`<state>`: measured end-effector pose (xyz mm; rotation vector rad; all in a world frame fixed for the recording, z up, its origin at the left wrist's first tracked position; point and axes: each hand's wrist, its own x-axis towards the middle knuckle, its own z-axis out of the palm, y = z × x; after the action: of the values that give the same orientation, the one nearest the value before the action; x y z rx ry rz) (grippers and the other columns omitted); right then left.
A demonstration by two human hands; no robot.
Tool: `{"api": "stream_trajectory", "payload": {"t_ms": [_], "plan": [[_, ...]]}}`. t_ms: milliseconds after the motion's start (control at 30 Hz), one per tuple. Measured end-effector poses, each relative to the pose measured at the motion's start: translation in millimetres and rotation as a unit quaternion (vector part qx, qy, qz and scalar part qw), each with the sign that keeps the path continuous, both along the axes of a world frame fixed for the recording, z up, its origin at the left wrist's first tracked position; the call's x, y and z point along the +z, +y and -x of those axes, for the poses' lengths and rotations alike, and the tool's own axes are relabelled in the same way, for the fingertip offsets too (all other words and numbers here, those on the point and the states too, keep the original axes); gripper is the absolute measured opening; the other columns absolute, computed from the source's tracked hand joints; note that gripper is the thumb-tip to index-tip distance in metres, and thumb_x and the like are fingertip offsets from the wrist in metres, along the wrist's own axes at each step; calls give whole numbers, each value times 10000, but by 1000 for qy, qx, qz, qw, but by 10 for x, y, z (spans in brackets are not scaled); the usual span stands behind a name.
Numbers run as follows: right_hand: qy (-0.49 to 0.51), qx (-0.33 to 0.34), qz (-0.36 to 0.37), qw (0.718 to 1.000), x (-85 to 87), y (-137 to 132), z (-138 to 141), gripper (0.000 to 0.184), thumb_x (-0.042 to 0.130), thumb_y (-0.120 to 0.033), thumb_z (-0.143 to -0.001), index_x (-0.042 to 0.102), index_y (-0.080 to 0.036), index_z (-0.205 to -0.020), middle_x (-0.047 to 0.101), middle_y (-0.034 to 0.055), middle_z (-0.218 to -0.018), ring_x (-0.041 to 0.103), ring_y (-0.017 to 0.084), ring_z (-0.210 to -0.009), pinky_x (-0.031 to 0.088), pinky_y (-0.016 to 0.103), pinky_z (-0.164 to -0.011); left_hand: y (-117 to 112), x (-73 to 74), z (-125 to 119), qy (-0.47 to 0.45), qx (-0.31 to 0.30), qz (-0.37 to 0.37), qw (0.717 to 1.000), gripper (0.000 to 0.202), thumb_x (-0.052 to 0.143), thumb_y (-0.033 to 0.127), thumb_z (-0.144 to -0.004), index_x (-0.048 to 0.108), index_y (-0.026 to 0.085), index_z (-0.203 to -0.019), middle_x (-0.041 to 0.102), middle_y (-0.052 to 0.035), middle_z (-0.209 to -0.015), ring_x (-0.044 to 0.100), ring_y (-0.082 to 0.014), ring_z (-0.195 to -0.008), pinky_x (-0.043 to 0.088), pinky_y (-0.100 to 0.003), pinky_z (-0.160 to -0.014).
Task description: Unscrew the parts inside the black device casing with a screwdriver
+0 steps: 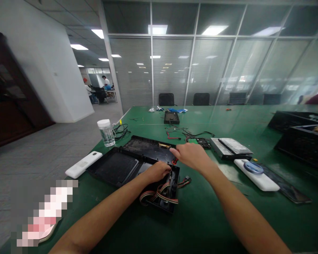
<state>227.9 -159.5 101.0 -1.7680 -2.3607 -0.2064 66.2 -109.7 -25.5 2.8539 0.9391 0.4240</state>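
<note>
In front of me lies an opened black plastic casing (113, 167), its shell spread on the table. My right hand (192, 155) is closed around a screwdriver (175, 161); a red and black piece of it shows below the fist, pointing down at the casing's right end. My left hand (159, 171) rests over that same end, fingertips pinched together near the screwdriver's tip. What they pinch is too small to make out. A striped ribbon of wires (160, 194) curls out of the casing just below my left hand, and its connector (187, 180) lies to the right.
Left of the casing are a white power bank (84, 164) and a clear bottle (106, 133). To the right lie a metal drive (231, 148), a white device with a round blue top (255, 173) and black cases (302, 141). Loose cables (198, 134) and a circuit board (201, 141) sit beyond.
</note>
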Motion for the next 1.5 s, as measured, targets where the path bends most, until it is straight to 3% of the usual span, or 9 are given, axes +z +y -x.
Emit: {"api": "stream_trajectory", "payload": {"t_ms": [100, 233, 600, 767, 1033, 1133, 1300, 1400, 1500], "plan": [[-16, -85, -35, 996, -20, 69, 6, 518, 237, -460, -892, 612, -114, -802, 650, 202, -769, 617, 297, -738, 375, 354, -633, -11, 6, -7, 6, 7, 3, 1000, 135, 503, 111, -797, 633, 145, -791, 654, -48, -806, 594, -167, -800, 405, -222, -715], [-15, -16, -15, 1000, -44, 91, -22, 430, 303, -447, -875, 605, -143, -911, 662, 163, -778, 624, 288, -718, 388, 356, -621, -17, 12, -18, 4, 11, 12, 1000, 152, 494, 107, -799, 639, 145, -827, 657, -54, -836, 594, -170, -823, 406, -225, -728], [14, -44, -22, 999, -73, 45, -5, 584, 292, -600, -834, 627, -141, -697, 644, 181, -725, 612, 280, -744, 384, 350, -647, -44, 20, -13, 6, 12, -3, 1000, 135, 493, 98, -789, 616, 139, -752, 634, -46, -754, 583, -158, -748, 401, -217, -673], [14, -11, -16, 1000, -86, -18, 0, 439, 365, -533, -840, 570, -167, -970, 649, 116, -760, 610, 238, -696, 370, 309, -627, -60, 17, -5, 7, 13, -8, 1000, 144, 476, 105, -803, 608, 135, -756, 638, -61, -785, 591, -175, -780, 415, -235, -702], [165, 34, -50, 984, -433, 21, -372, 468, 393, -590, -799, 563, -199, -605, 535, 31, -540, 526, 169, -553, 335, 267, -538, -65, -14, 24, 7, 1, -23, 1000, 164, 463, 117, -818, 624, 138, -841, 646, -73, -851, 589, -177, -825, 425, -251, -763], [443, 47, -26, 895, -779, 144, -780, 370, 430, -541, -795, 561, -208, -704, 455, -32, -495, 439, 115, -452, 344, 236, -468, -60, -46, 27, -3, -2, -35, 999, 170, 480, 133, -817, 629, 135, -898, 648, -75, -887, 581, -182, -865, 419, -262, -805], [818, -31, -48, 572, -1230, 341, -1235, 223, 494, -440, -780, 491, -218, -791, 494, -50, -606, 388, 64, -408, 411, 204, -443, -1, 42, 84, -24, 18, -44, 999, 164, 499, 166, -820, 643, 137, -895, 653, -72, -886, 581, -173, -868, 415, -254, -833], [860, 5, -7, 510, -1274, 362, -1214, 200, 643, -288, -672, 482, -213, -763, 512, -44, -677, 483, 65, -527, 471, 217, -560, 60, 178, 215, -5, 51, -48, 997, 165, 507, 173, -805, 659, 145, -864, 660, -76, -863, 593, -175, -848, 428, -259, -820], [845, 78, 10, 529, -1265, 294, -1061, 238, 673, -206, -618, 444, -207, -683, 459, -55, -659, 466, 67, -532, 430, 208, -506, 93, 293, 387, 108, 101, -11, 989, 143, 546, 145, -742, 678, 140, -795, 668, -89, -785, 618, -184, -774, 461, -255, -746]]}}
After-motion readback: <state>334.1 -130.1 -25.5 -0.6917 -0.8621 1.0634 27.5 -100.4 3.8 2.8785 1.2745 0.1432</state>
